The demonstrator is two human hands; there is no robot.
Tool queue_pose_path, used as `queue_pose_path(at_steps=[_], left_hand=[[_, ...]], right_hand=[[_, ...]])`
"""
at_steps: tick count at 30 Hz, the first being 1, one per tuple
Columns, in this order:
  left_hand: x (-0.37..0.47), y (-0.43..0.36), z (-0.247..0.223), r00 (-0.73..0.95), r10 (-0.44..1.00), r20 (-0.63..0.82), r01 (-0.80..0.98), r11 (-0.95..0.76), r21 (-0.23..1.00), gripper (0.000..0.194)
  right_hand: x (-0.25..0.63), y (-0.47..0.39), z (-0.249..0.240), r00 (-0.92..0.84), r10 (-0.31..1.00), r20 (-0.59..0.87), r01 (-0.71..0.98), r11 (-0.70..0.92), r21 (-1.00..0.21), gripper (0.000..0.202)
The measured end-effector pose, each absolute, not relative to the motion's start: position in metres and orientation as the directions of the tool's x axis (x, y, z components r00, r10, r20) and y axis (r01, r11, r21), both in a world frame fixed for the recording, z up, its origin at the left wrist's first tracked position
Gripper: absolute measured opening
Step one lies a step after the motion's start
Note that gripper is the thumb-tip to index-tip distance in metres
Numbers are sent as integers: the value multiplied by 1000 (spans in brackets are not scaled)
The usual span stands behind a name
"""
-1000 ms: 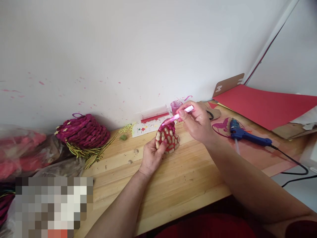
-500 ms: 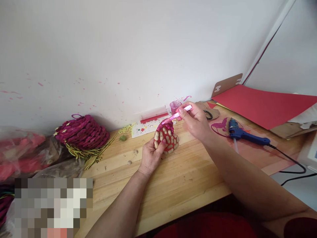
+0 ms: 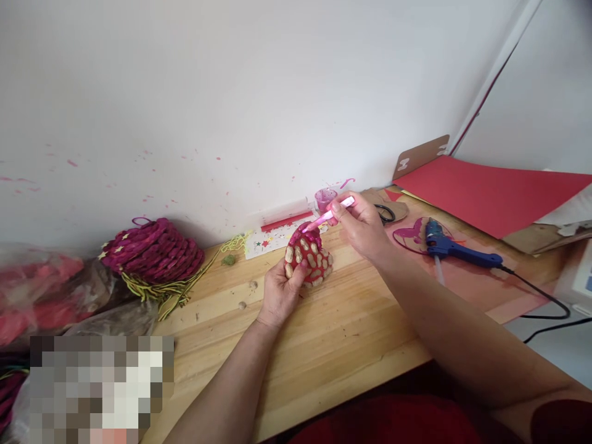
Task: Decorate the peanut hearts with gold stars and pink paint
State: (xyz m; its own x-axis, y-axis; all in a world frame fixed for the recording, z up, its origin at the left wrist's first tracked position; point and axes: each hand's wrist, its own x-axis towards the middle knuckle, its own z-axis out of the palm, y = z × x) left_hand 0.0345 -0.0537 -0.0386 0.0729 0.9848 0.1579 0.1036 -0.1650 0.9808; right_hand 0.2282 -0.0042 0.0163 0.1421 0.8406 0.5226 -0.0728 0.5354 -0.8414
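Note:
My left hand point(image 3: 283, 288) is closed on a rounded red craft piece covered in peanuts point(image 3: 311, 262), its thumb pressed on the front. Peanuts at the top are coated in wet magenta paint; those lower down are bare tan. Pinched in my right hand point(image 3: 363, 225) is a paintbrush point(image 3: 341, 206) with a white, pink-stained handle, its tip touching the painted top. Behind my right hand stands a paint-smeared clear cup point(image 3: 325, 198).
A magenta braided craft piece with yellow fringe point(image 3: 152, 250) lies left, near plastic bags point(image 3: 41, 296). On the right are a blue glue gun point(image 3: 462, 251) with a cord, scissors point(image 3: 386, 213) and red paper point(image 3: 490, 194). A star-printed sheet point(image 3: 268, 239) lies by the wall.
The brush tip stays on the painted top, with both hands nearly in place. The peanut piece looks slightly turned, and the whole view has shifted a little.

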Motion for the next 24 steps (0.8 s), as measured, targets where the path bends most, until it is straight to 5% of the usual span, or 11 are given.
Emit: queue_pose_path(at_steps=[8,13,19,24], left_hand=[[31,-50,-48,86,980,179,136,-189,972,33],[31,-48,-47,51,982,181,209,-188,960,35],[32,-50,-43,3,979,204,289,-196,937,36],[33,-51,-43,-5,978,208,352,-193,916,40]], right_hand=[[228,-4,15,119,846,521,-81,531,-844,40],[245,2,23,256,814,521,-46,548,-835,41],[285,42,60,453,686,570,486,346,-803,19],[280,81,75,363,835,413,804,-58,-591,24]])
